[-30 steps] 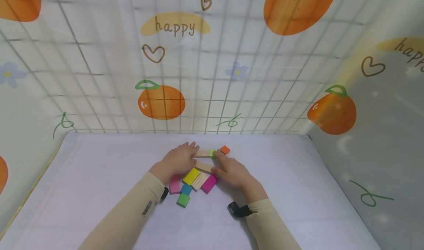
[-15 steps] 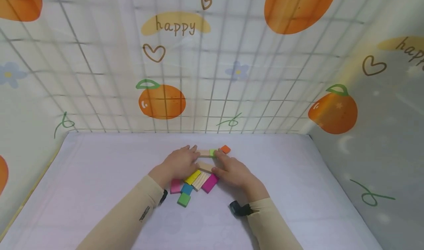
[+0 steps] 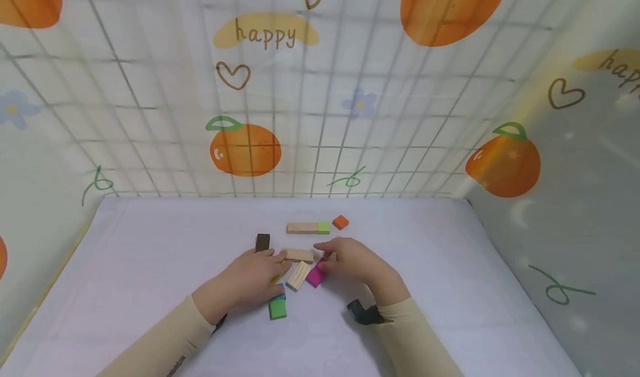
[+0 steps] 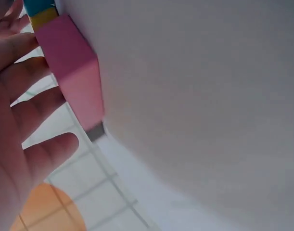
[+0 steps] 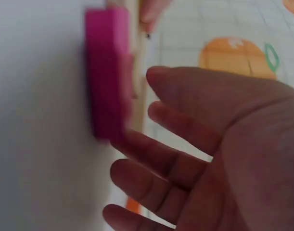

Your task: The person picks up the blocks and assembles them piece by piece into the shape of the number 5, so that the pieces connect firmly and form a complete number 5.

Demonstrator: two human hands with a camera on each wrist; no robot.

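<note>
In the head view, my left hand (image 3: 250,280) spreads over the left of a group of wooden blocks, partly covering a yellow block (image 3: 276,279) and a blue block (image 3: 280,292). The left wrist view shows a pink block (image 4: 72,62) beside that hand's extended fingers. My right hand (image 3: 356,263) is at the group's right, fingertips at a magenta block (image 3: 315,274). Its fingers look loosely extended in the right wrist view. Between the hands lie a plain wooden block (image 3: 299,255) and a striped one (image 3: 298,276).
Behind the hands, a long plain block (image 3: 302,228) adjoins a light green block (image 3: 323,227), with an orange block (image 3: 341,222) to the right. A dark brown block (image 3: 262,242) lies behind the left hand, and a green block (image 3: 277,309) in front. A printed curtain (image 3: 320,116) hangs behind the white tabletop (image 3: 425,244).
My left hand has moved left and nearer the person, uncovering the dark brown block. My right fingertips have left the light green block. The middle wooden blocks have turned slightly.
</note>
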